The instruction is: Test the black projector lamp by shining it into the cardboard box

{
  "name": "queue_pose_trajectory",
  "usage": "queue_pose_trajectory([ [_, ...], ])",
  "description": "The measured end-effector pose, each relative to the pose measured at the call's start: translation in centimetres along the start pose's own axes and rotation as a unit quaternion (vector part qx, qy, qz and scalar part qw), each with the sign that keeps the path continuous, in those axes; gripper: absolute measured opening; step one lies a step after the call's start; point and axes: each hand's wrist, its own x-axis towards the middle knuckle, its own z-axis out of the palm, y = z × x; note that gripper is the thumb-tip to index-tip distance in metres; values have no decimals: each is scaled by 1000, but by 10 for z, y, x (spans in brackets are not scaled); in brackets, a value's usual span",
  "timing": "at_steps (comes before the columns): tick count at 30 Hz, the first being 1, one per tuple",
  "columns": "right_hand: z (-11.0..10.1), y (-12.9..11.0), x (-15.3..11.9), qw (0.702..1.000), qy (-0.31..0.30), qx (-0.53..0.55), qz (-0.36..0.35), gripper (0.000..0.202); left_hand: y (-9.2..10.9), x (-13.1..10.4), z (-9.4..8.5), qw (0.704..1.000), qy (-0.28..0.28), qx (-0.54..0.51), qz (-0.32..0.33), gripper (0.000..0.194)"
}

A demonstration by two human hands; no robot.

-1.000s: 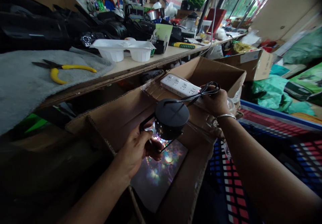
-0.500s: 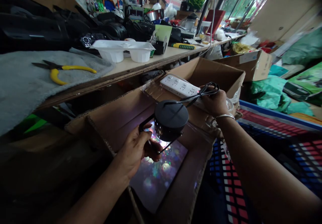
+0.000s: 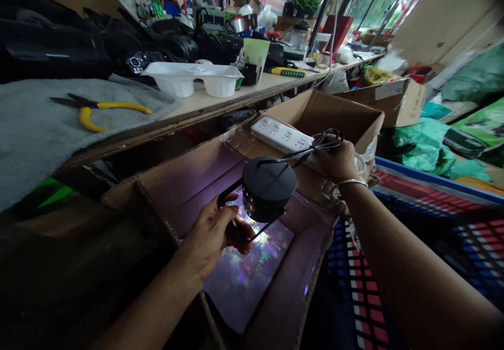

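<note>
Two hands at work over an open cardboard box (image 3: 189, 182). Left hand (image 3: 214, 234) grips the bracket of a round black lamp (image 3: 269, 187), fingers curled round it, lamp held above the box w/ coloured light spilling onto the box floor. Right hand (image 3: 336, 161) closed on the lamp's black cord (image 3: 315, 145), pinching a looped bundle just beside a white power strip (image 3: 281, 132) lying on the box flap. Yellow-handled pliers (image 3: 102, 109) and white trays (image 3: 192, 77) sit on the bench behind, well apart.
</note>
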Motion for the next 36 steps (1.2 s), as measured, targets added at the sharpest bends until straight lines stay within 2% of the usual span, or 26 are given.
queue_pose_trajectory([
  [3, 0, -1, 0, 1000, 5, -9, 3, 22, 2, -1, 1, 1000, 4, 2, -6, 19],
  [9, 0, -2, 0, 1000, 4, -11, 5, 21, 2, -1, 1, 1000, 5, 7, -6, 30],
  [29, -1, 0, 0, 1000, -12, -21, 1, 24, 0, 1, 0, 1000, 2, 13, -5, 34],
  [33, -2, -1, 1, 997, -20, -58, 38, 23, 2, 1, 1, 1000, -5, 13, -14, 42],
  [36, -4, -2, 8, 994, -47, -51, 80, 20, 0, 0, 1, 1000, 0, 9, -18, 41],
])
